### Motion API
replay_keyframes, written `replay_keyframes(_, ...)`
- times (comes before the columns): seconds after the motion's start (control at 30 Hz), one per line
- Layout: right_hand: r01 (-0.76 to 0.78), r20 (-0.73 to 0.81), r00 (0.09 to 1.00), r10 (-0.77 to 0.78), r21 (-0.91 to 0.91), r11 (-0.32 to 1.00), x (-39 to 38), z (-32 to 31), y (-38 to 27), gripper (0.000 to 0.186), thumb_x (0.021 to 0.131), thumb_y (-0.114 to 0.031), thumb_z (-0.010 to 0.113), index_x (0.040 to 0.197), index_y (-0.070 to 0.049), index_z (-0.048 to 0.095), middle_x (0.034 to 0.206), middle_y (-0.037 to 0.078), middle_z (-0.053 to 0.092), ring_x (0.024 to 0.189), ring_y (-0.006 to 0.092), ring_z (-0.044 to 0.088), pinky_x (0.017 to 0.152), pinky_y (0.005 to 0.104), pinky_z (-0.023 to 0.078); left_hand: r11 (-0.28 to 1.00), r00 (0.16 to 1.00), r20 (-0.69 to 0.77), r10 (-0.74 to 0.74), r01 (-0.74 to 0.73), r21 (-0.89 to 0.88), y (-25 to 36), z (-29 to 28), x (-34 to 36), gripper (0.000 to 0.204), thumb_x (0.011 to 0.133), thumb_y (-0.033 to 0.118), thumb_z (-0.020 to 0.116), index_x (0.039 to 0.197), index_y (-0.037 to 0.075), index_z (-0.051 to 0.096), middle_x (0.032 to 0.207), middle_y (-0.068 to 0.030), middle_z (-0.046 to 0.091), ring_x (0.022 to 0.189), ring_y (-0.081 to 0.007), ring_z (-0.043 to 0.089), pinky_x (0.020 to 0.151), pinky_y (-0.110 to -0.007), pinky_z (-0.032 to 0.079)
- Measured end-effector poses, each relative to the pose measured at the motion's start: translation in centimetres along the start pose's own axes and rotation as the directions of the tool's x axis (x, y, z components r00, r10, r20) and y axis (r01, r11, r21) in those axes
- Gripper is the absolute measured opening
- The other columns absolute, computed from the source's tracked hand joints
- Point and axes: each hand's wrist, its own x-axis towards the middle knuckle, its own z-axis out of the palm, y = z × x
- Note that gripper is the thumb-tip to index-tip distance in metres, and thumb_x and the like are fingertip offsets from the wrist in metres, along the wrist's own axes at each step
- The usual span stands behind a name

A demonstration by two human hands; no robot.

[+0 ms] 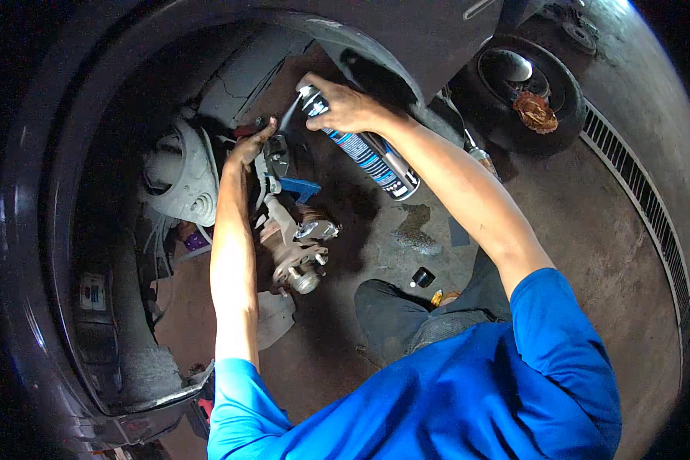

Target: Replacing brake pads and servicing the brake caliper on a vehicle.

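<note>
My right hand (343,107) grips an aerosol can (372,165) with a black and blue label. Its index finger is on the nozzle, and a white mist streams down and left from it. In the path of the spray is a dark metal part, seemingly a brake caliper (277,157). My left hand (249,146) is closed around the caliper's near left side, one finger sticking up; the other fingers are partly hidden. Just below, a bare wheel hub (303,264) with studs juts out, and a blue piece (299,188) lies behind it.
The car's wheel arch (34,230) curves around on the left, with a grey rounded housing (184,180) inside. A wheel (529,92) bearing a crumpled brown rag (535,113) lies at the upper right, beside a floor grate (636,172). A small black cap (422,277) sits near my legs.
</note>
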Motion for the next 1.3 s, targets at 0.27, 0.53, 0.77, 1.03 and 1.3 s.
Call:
replay_keyframes(0.27, -0.125, 0.105, 0.987, 0.119, 0.057, 0.991, -1.0, -0.2, 1.0, 0.068, 0.076, -0.026, 0.076, 0.131, -0.008, 0.039, 0.117, 0.022, 0.059, 0.107, 0.0353, 0.060, 0.093, 0.0440, 0.046, 0.995, 0.989, -0.130, -0.072, 0.063, -0.075, 3.0, 0.9, -2.1, 0.086, 0.073, 0.074, 0.062, 0.129, 0.009, 0.059, 0.138, -0.0183, 0.049, 0.130, -0.0271, 0.043, 0.107, -0.039, 0.034)
replay_keyframes(0.53, 0.034, -0.021, 0.999, -0.035, -0.063, 0.997, 3.1, -0.2, -1.9, 0.090, 0.078, -0.031, 0.074, 0.145, 0.003, 0.025, 0.139, 0.028, 0.043, 0.129, 0.0353, 0.045, 0.111, 0.0381, 0.033, 0.995, 0.992, -0.108, 0.064, -0.072, -0.070, 4.9, 1.2, -3.5, 0.078, 0.075, 0.064, 0.069, 0.120, 0.000, 0.064, 0.126, -0.0139, 0.060, 0.119, -0.0201, 0.051, 0.103, -0.033, 0.037)
replay_keyframes(0.77, 0.058, 0.053, 0.997, -0.057, -0.024, 0.998, 2.0, -1.5, -4.1, 0.085, 0.077, -0.028, 0.073, 0.144, -0.002, 0.028, 0.134, 0.026, 0.049, 0.123, 0.0360, 0.050, 0.106, 0.0391, 0.039, 0.998, 0.992, -0.118, -0.042, 0.035, -0.061, 2.3, 0.6, -1.2, 0.066, 0.081, 0.061, 0.066, 0.124, 0.011, 0.063, 0.128, -0.0114, 0.059, 0.118, -0.0196, 0.052, 0.102, -0.033, 0.037)
replay_keyframes(1.03, 0.182, 0.201, 0.967, -0.158, -0.109, 0.977, -6.8, 1.0, -6.9, 0.065, 0.078, -0.017, 0.072, 0.134, -0.017, 0.038, 0.136, 0.029, 0.044, 0.130, 0.0463, 0.039, 0.108, 0.0540, 0.036, 0.994, 0.989, 0.108, 0.099, -0.102, 0.028, 1.0, 0.1, -0.3, 0.051, 0.095, 0.056, 0.043, 0.135, 0.027, 0.053, 0.138, -0.0034, 0.053, 0.128, -0.0155, 0.045, 0.108, -0.031, 0.030)
replay_keyframes(1.3, 0.095, 0.246, 0.967, -0.068, -0.097, 0.991, -5.8, 1.1, -9.2, 0.074, 0.081, -0.020, 0.072, 0.143, -0.022, 0.033, 0.141, 0.038, 0.027, 0.117, 0.0472, 0.052, 0.094, 0.0477, 0.050, 0.979, 0.997, 0.079, 0.009, 0.007, -0.205, 1.1, 0.5, -0.4, 0.069, 0.078, 0.063, 0.066, 0.121, 0.009, 0.065, 0.131, -0.0122, 0.057, 0.121, -0.0200, 0.052, 0.102, -0.034, 0.039)
